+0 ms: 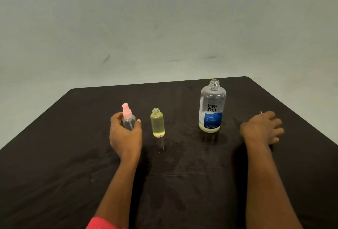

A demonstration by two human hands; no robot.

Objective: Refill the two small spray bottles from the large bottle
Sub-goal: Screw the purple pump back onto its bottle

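Large bottle (212, 108) stands upright on the far right part of the table (54, 155), uncapped, its threaded neck open. Only a shallow layer of pale liquid remains at its base, so most of its contents appear to have been dispensed.

Yellow bottle (157, 123), one of the two small bottles, stands upright left of the large bottle, well apart from it. Its neck is open, no spray head is fitted, and it holds yellowish liquid nearly to the shoulder. This bottle judges as filled but not yet closed.

Pink bottle (128, 119), the second small bottle, stands at the far left of the row, just beside the yellow one. Its pink spray head is fitted. The body is clear; the fill level cannot be read.

Left hand (125, 133) is curled around the pink bottle, thumb on the right side and fingers on the left, in a loose wrap; whether it grips firmly or only steadies cannot be determined.

Right hand (261, 128) lies palm down on the table right of the large bottle, fingers half curled. A thin pale object (261, 112) projects at its far edge; whether the hand holds it, and what it is, cannot be told.

Remaining work, as a judgement: fit a spray head to the yellow bottle, confirm the pink bottle's fill, and recap the large bottle. No loose cap is visible.
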